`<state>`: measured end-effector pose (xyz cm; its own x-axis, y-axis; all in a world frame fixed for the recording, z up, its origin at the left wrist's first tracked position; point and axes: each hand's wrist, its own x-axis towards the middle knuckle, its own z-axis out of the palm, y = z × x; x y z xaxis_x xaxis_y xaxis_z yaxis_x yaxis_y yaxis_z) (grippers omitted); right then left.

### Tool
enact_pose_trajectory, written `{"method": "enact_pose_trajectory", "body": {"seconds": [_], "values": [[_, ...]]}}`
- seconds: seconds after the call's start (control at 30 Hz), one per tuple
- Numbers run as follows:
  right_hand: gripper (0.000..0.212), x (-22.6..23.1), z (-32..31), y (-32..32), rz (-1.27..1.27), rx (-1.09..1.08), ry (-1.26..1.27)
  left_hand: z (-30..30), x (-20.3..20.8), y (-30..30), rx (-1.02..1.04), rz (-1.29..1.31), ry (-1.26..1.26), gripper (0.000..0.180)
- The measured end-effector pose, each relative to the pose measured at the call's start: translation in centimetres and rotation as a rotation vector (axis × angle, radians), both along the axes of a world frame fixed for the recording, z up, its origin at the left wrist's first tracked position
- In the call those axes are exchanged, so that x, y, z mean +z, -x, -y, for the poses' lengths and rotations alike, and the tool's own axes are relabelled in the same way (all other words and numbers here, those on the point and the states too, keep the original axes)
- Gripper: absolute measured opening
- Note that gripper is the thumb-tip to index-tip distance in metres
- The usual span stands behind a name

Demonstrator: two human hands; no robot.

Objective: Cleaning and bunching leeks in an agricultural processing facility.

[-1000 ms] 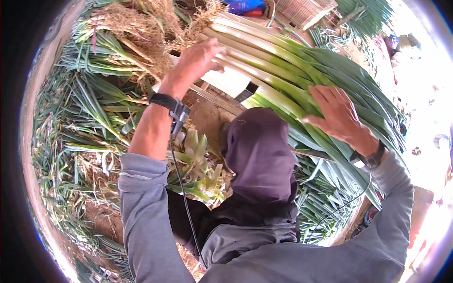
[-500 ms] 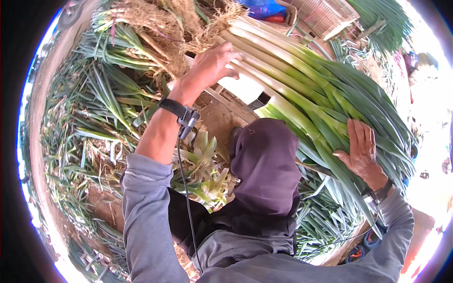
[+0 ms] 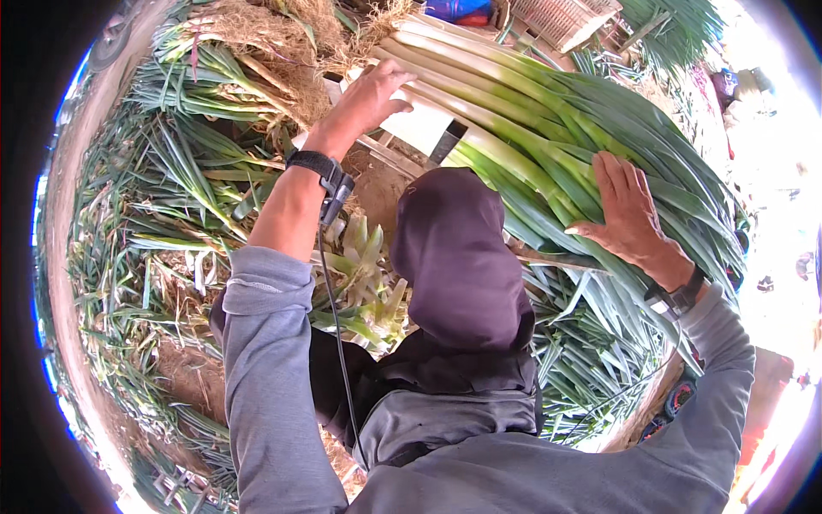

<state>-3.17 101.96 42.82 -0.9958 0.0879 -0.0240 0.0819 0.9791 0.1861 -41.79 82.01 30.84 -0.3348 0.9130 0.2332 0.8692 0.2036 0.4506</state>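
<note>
A large bunch of leeks (image 3: 514,103) lies slantwise before me, with white stalks at the upper left and dark green leaves spreading to the right. Beside the white ends is my left hand (image 3: 372,98), its thumb apart and its fingers slightly bent against the nearest stalks. It grips nothing that I can see. On the leaves lies my right hand (image 3: 629,210), palm down and flat, with the thumb spread away from the fingers. Shaggy roots (image 3: 377,34) stick out past the stalk ends. A white board (image 3: 419,124) shows under the bunch.
Loose leeks with roots (image 3: 205,94) are heaped at the left, over scattered leaf trimmings (image 3: 128,291). More leaves (image 3: 591,343) lie under my right forearm. A woven basket (image 3: 565,21) and a blue bag (image 3: 462,10) stand at the far side.
The whole view has shifted, so the bunch appears farther up and left. My right hand lies flatter, its fingers reaching slightly farther across the leaves. My left hand stays by the white ends.
</note>
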Motion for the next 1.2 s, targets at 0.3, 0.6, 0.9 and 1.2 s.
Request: {"method": "enact_pose_trajectory", "body": {"seconds": [0.3, 0.6, 0.9, 1.2], "values": [[0.101, -1.1, 0.6, -0.4, 0.023, 0.119, -0.222, 0.0, -0.6, -0.7, 0.012, 0.067, 0.008, 0.045], [0.09, 3.0, 2.7, 2.9, 0.147, -0.033, -0.127, 9.8, 3.3, 0.2, 0.202, 0.272, -0.085, 0.054], [0.04, 3.6, 13.8, 16.3, -0.042, 0.315, 0.634, 35.9, 12.7, -4.1, 0.634, 0.543, 0.045, 0.053], [0.039, 0.2, 31.7, 20.3, 0.395, 1.027, 0.743, 66.6, 16.9, -22.2, 1.331, 0.455, -0.11, 0.049]]}}
